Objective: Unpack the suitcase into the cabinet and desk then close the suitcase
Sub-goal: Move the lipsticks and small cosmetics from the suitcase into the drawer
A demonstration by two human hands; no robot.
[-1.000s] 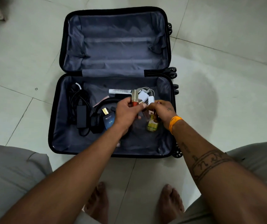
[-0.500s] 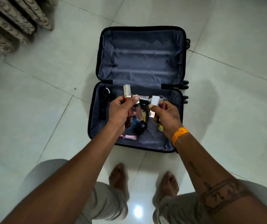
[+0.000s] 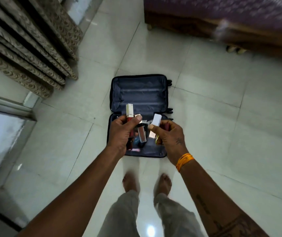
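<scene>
A black suitcase (image 3: 139,90) lies open on the tiled floor below me, grey lining showing in its far half. My left hand (image 3: 122,132) grips several lip gloss tubes (image 3: 129,111), one with a tall pale cap, another clear (image 3: 141,134). My right hand (image 3: 170,135) holds a white-capped tube (image 3: 157,119) together with other small cosmetics. Both hands hover over the near half, hiding most of it. A pink tube (image 3: 135,150) and a blue item still lie inside.
Patterned curtains (image 3: 27,45) hang at the left beside a glass door. A wooden bed frame (image 3: 222,31) with a purple cover runs along the top right, sandals under it. My bare feet (image 3: 147,183) stand just short of the suitcase.
I have stood up from a squat, so the suitcase looks smaller and farther. Both hands rose with the cosmetics they picked from the near half. Curtains and bed came into view.
</scene>
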